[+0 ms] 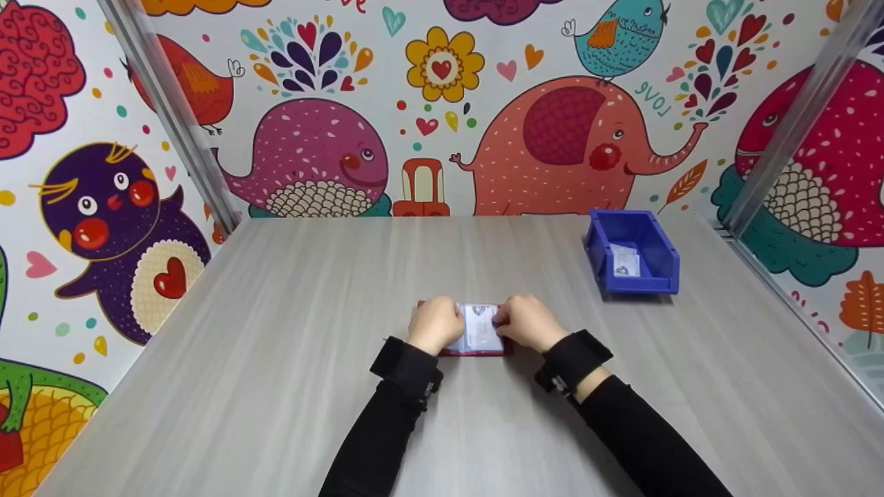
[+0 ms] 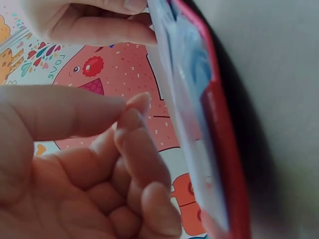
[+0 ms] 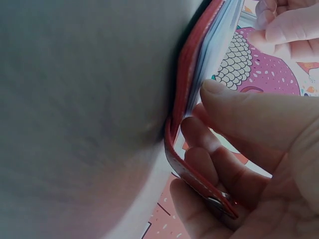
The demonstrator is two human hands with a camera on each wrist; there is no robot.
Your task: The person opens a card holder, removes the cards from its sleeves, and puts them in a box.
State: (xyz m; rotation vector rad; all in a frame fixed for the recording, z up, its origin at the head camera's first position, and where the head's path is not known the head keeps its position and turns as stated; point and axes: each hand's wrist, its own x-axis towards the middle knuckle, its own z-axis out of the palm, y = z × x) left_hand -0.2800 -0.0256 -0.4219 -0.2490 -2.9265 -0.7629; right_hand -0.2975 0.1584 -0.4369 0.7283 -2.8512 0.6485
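Note:
A red card holder (image 1: 476, 354) with clear sleeves lies opened out on the table in front of me. A whitish printed card (image 1: 483, 327) shows in its right-hand sleeve. My right hand (image 1: 530, 323) grips the holder's right edge, thumb on the sleeves. Its fingers lie against a red strap (image 3: 192, 177) with a metal snap. Over the left half of the holder is my left hand (image 1: 436, 324), fingers curled and thumb tip meeting the index finger. In the left wrist view nothing shows between those fingertips, and the sleeves stand just beside them.
A blue plastic bin (image 1: 639, 284) with several printed cards (image 1: 625, 261) inside stands at the back right of the wood-grain table (image 1: 290, 386). Cartoon-printed panels (image 1: 428, 138) with metal posts (image 1: 173, 117) border the back and sides.

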